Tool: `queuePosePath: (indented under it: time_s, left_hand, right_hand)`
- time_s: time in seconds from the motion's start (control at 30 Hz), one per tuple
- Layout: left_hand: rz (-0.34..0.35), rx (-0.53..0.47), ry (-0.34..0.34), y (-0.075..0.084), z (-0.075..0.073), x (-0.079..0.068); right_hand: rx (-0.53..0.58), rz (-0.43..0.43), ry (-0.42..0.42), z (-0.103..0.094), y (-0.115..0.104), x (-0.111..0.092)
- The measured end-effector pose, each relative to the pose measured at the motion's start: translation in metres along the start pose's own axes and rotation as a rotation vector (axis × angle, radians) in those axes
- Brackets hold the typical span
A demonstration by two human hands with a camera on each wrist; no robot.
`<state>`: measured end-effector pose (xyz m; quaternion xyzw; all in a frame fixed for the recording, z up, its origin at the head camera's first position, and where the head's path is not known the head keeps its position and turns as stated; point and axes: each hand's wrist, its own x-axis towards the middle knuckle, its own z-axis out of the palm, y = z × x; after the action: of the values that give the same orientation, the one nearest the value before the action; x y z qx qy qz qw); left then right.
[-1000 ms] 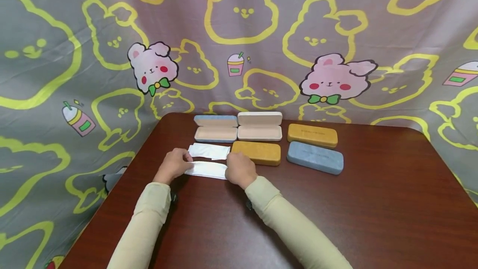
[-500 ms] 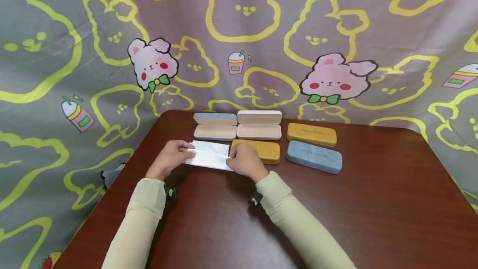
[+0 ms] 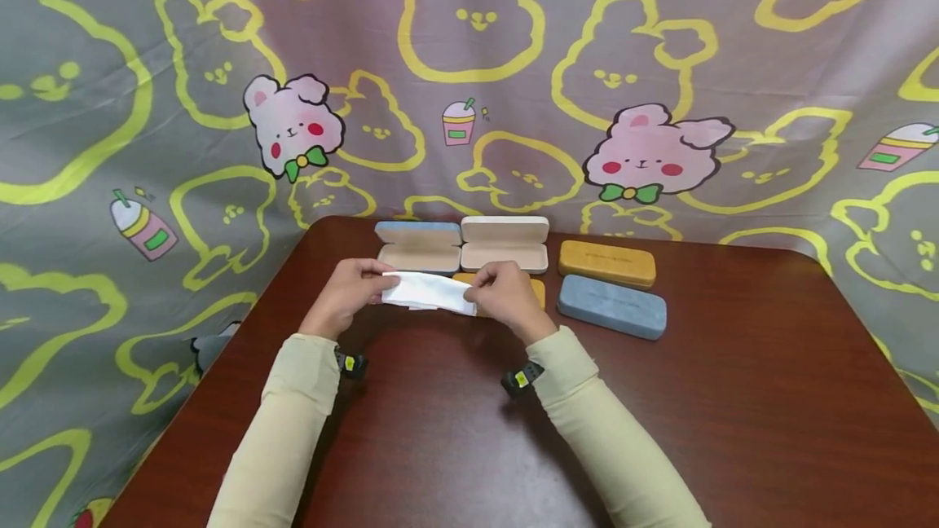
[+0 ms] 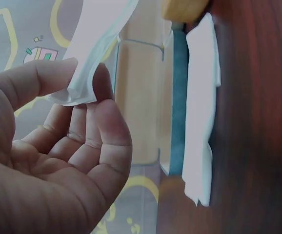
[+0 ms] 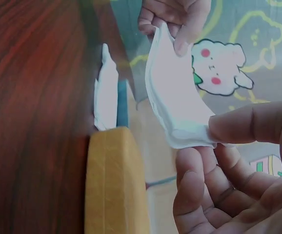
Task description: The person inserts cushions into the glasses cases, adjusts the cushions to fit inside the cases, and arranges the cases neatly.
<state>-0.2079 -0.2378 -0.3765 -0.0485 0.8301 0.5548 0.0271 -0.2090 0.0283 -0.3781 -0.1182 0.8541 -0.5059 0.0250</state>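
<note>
Both hands stretch a folded white cloth (image 3: 428,292) between them, lifted off the table. My left hand (image 3: 343,297) pinches its left end between thumb and fingers, while my right hand (image 3: 509,297) pinches the other end. In the right wrist view the held cloth (image 5: 172,87) sags a little and shows several layers. A second folded white cloth (image 4: 199,107) lies on the table below, mostly hidden in the head view. Behind the hands stand two opened glasses cases, one blue (image 3: 418,257) and one white (image 3: 504,257), side by side with pale linings.
A closed yellow glasses case (image 3: 538,292) lies partly behind my right hand. To the right are another closed yellow case (image 3: 607,263) and a closed blue case (image 3: 612,306). The brown table (image 3: 440,438) meets a patterned curtain (image 3: 411,23) at its back edge.
Both hands have raised the folded white cloth from the table and carried it away from me, slightly right. It now covers most of the second cloth in the head view.
</note>
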Motion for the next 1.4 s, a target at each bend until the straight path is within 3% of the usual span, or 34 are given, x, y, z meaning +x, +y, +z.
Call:
queuePosePath:
  time_s: [0.23, 0.43, 0.6, 0.9, 1.0, 1.23, 1.4]
  left_hand:
    - [0.024, -0.07, -0.012, 0.014, 0.012, 0.012]
    - [0.033, -0.103, -0.005, 0.022, 0.018, 0.019]
    - [0.04, -0.104, 0.011, 0.027, 0.028, 0.025]
    - [0.056, -0.115, 0.003, 0.028, 0.047, 0.041]
    - [0.061, -0.098, -0.01, 0.031, 0.055, 0.045]
    - [0.098, -0.028, -0.003, 0.04, 0.076, 0.055]
    - [0.146, 0.108, 0.041, 0.043, 0.088, 0.064]
  right_hand:
    - [0.104, 0.011, 0.024, -0.014, 0.002, 0.007]
    - [0.089, 0.017, 0.052, -0.023, 0.002, 0.015]
    - [0.079, 0.071, 0.075, -0.033, 0.006, 0.021]
    - [0.132, 0.115, 0.059, -0.053, 0.023, 0.033]
    - [0.152, 0.152, 0.062, -0.06, 0.028, 0.036]
    - [0.077, 0.186, 0.124, -0.075, 0.039, 0.044]
    - [0.012, 0.181, 0.142, -0.079, 0.046, 0.049]
